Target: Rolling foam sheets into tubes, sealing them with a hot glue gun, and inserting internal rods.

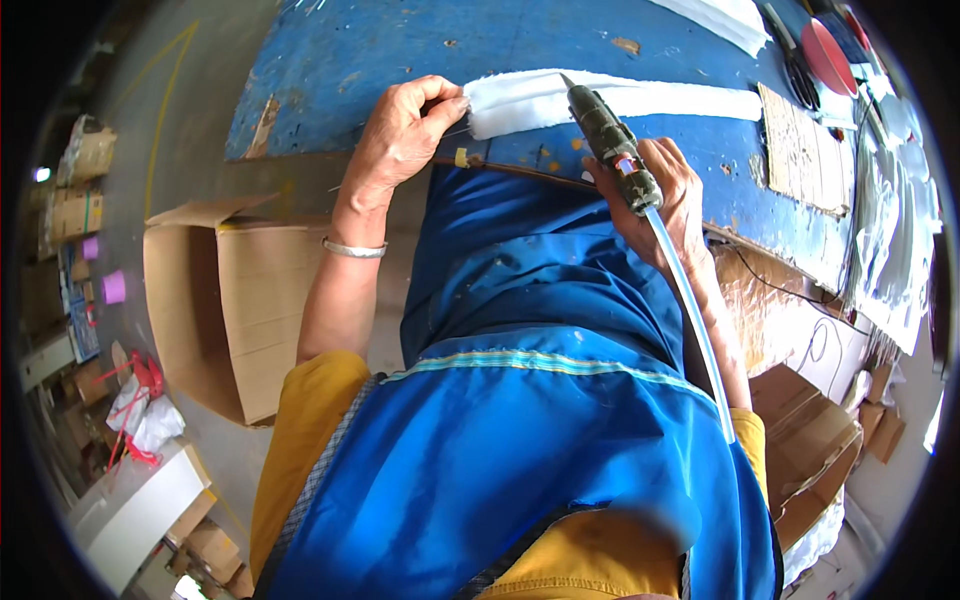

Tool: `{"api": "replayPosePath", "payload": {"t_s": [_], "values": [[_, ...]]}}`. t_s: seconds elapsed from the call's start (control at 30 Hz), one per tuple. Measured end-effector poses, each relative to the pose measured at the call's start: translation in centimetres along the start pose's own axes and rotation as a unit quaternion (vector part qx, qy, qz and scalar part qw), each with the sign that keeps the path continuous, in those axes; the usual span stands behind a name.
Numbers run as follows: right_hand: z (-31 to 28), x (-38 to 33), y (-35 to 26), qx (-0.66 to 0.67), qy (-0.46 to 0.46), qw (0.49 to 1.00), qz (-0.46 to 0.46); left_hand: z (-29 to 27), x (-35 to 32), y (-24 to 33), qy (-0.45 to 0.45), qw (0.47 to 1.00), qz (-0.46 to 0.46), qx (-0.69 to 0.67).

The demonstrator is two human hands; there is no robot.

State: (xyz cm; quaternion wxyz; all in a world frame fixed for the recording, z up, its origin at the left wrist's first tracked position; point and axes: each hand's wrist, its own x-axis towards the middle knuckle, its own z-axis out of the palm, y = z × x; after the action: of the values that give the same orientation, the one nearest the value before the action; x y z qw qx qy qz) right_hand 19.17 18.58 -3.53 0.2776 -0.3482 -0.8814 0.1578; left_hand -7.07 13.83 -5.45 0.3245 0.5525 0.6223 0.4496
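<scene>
A white, soft-looking fabric strip [520,118] lies along the near edge of the blue workbench [390,45], folded lengthwise. My left hand [400,130] pinches its left end between thumb and fingers. In my right hand [678,195] is a camouflage-patterned glue gun [607,130], its pointed nozzle over the strip's upper edge. A long translucent glue stick [694,310] sticks out of the gun's back and runs down past my right forearm. Whether the nozzle touches the fabric I cannot tell.
Past the strip's right end lies a flat cardboard piece [805,150]. Black-handled scissors [800,75] and a red bowl [828,57] are at the far right, near another white strip [720,18]. Open cardboard boxes stand on the floor at left [265,310] and right [800,440].
</scene>
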Motion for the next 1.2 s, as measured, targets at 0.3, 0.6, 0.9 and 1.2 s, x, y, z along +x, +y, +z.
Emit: {"api": "replayPosePath", "payload": {"t_s": [0.3,0.6,0.9,1.2], "values": [[-0.3,-0.3,0.4,-0.015,0.002,1.0,0.006,0.0,0.1,-0.2,-0.001,1.0,-0.004,0.01],[-0.4,-0.5,0.8,-0.011,0.014,1.0,0.001,0.0,0.0,0.1,0.0,1.0,0.0,0.004],[-0.7,-0.7,1.1,-0.024,0.002,0.999,0.022,0.0,0.0,0.1,-0.003,1.0,-0.005,-0.002],[-1.2,-0.9,1.2,-0.017,0.009,0.999,0.037,0.0,0.0,0.2,0.0,1.0,-0.013,-0.01]]}}
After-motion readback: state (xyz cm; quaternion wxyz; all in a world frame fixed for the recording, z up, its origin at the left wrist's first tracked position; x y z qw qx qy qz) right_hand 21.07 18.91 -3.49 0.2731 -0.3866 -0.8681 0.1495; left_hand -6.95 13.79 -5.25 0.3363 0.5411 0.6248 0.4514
